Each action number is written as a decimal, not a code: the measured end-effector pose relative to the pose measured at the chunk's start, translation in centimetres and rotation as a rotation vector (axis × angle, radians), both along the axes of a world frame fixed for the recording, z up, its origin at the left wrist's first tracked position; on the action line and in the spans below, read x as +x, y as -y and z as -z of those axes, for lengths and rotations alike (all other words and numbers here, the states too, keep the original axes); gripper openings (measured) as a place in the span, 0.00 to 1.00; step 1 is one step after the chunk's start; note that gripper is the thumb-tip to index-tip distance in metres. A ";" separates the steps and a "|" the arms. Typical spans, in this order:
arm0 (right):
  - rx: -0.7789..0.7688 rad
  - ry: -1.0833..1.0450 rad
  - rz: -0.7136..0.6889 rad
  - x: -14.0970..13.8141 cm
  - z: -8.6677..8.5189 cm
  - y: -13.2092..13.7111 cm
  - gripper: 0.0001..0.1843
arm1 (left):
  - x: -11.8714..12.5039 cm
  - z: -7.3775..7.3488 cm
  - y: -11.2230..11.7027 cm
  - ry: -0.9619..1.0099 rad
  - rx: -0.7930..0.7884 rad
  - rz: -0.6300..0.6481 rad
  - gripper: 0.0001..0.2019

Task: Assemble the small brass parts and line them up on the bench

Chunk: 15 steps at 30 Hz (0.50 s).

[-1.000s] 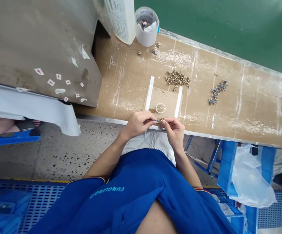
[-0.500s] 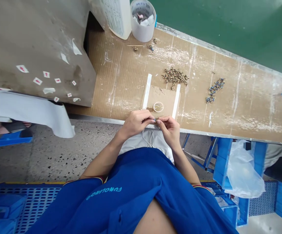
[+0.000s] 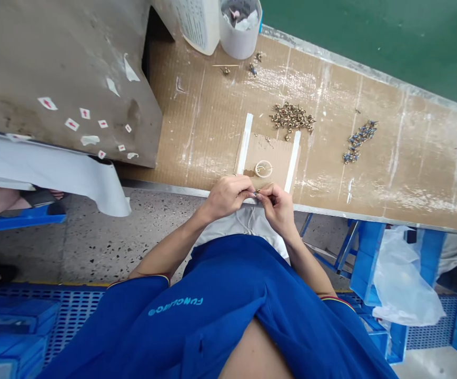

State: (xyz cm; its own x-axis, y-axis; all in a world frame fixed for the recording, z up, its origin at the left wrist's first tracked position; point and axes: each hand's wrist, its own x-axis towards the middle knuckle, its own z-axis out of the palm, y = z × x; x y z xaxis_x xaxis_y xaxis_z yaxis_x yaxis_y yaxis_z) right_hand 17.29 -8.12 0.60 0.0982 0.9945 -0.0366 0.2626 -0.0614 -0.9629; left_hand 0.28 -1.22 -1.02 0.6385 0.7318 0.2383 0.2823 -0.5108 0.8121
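Note:
At the front edge of the table my left hand (image 3: 229, 196) and my right hand (image 3: 277, 209) meet fingertip to fingertip. Both pinch a small brass-coloured metal part (image 3: 257, 192), mostly hidden by the fingers. Just beyond them, a small round ring-like dish (image 3: 263, 169) with thin curved pieces inside lies on a cardboard pad (image 3: 276, 152) edged by white tape strips. Behind the pad is a heap of small brass-coloured parts (image 3: 291, 117). Farther right lies a smaller group of similar parts with blue on them (image 3: 358, 141).
A grey metal housing (image 3: 94, 68) stands at the left. At the back are a white bottle (image 3: 199, 26) and a tape-roll tub (image 3: 240, 42) holding scraps. A thin stick (image 3: 225, 66) and a few loose parts lie near them. Blue crates (image 3: 368, 263) stand below the table, right.
The view has shifted slightly, so the table's things appear a little to the right and higher. My hands stay together at the small part, with slight finger movement.

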 end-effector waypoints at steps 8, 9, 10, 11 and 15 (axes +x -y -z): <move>-0.142 -0.217 0.068 0.8 0.0 0.1 0.20 | -0.3 -0.9 -0.3 0.063 -0.094 0.025 0.09; -0.147 -0.225 0.077 0.8 0.0 0.1 0.20 | -0.3 -1.0 -0.3 0.055 -0.105 0.027 0.09; -0.149 -0.225 0.086 0.9 0.0 0.1 0.21 | -0.3 -1.1 -0.4 0.046 -0.114 0.028 0.09; -0.149 -0.220 0.093 0.9 0.0 0.1 0.21 | -0.3 -1.1 -0.4 0.038 -0.120 0.031 0.09; -0.139 -0.187 0.084 0.7 0.1 0.1 0.21 | -0.1 -0.9 -0.5 0.008 -0.099 0.036 0.11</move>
